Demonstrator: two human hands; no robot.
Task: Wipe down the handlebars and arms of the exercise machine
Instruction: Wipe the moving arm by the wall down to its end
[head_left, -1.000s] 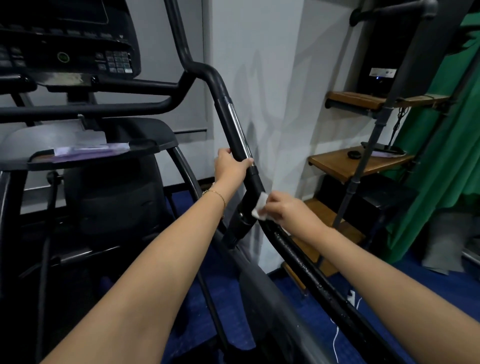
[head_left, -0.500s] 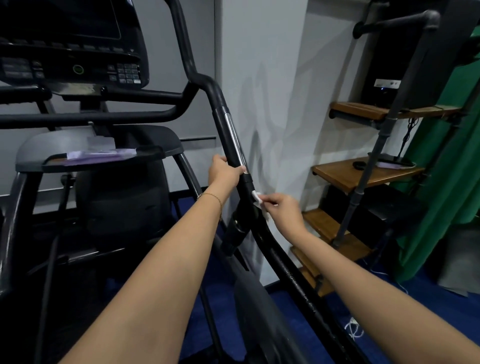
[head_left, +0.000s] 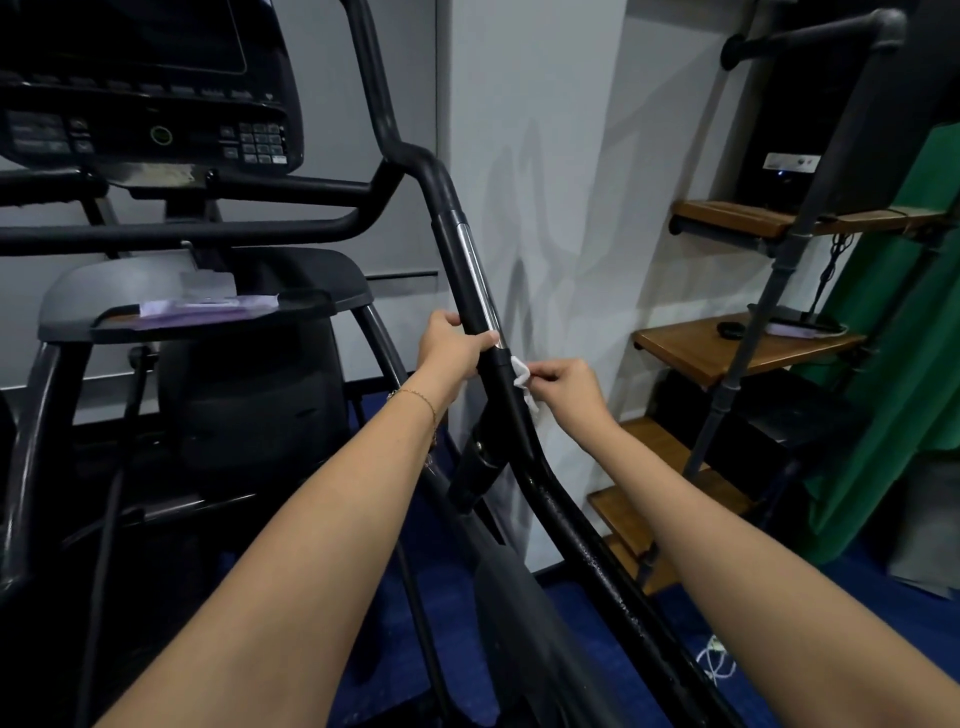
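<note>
The black right handlebar arm (head_left: 460, 260) of the exercise machine runs from top centre down to the lower right, with a chrome strip along its upper grip. My left hand (head_left: 451, 347) grips this arm just below the chrome strip. My right hand (head_left: 566, 387) pinches a small white wipe (head_left: 521, 371) and presses it against the right side of the arm, directly below my left hand. The lower stretch of the arm (head_left: 587, 551) looks wet and speckled.
The machine's console (head_left: 150, 88) and a grey tray (head_left: 208, 312) holding papers sit at left. A white wall corner (head_left: 530, 182) stands just behind the arm. Wooden shelves on black pipes (head_left: 727, 348) and a green curtain (head_left: 893, 389) fill the right side. A white cable lies on blue carpet (head_left: 717, 665).
My right hand has slid the wipe up the arm, from below the joint to just under my left hand. My left hand has kept its grip.
</note>
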